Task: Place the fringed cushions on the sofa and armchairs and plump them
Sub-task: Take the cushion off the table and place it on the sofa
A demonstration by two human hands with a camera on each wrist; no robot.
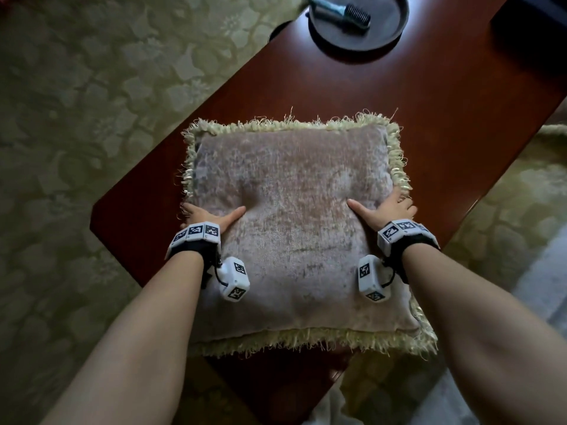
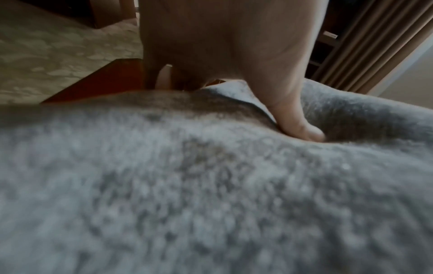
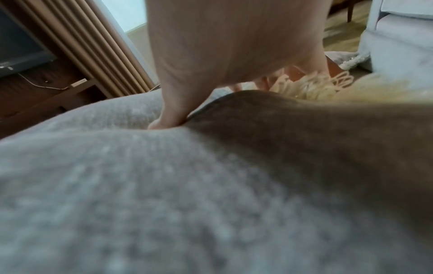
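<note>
A square beige-grey cushion (image 1: 291,222) with a pale yellow fringe lies flat on a dark red wooden coffee table (image 1: 414,118). My left hand (image 1: 208,217) grips its left edge, thumb pressed into the top face and fingers hidden under the side. My right hand (image 1: 385,210) grips the right edge the same way. In the left wrist view the thumb (image 2: 297,126) dents the cushion (image 2: 211,185). The right wrist view shows the thumb (image 3: 171,116) sunk in the cushion (image 3: 140,185) and fingers among the fringe (image 3: 311,87).
A round dark tray (image 1: 359,23) holding a brush stands at the table's far end. Green patterned carpet (image 1: 76,118) surrounds the table. A pale armchair (image 3: 398,37) with another fringed cushion beside it, curtains (image 3: 93,46) and a television appear in the right wrist view.
</note>
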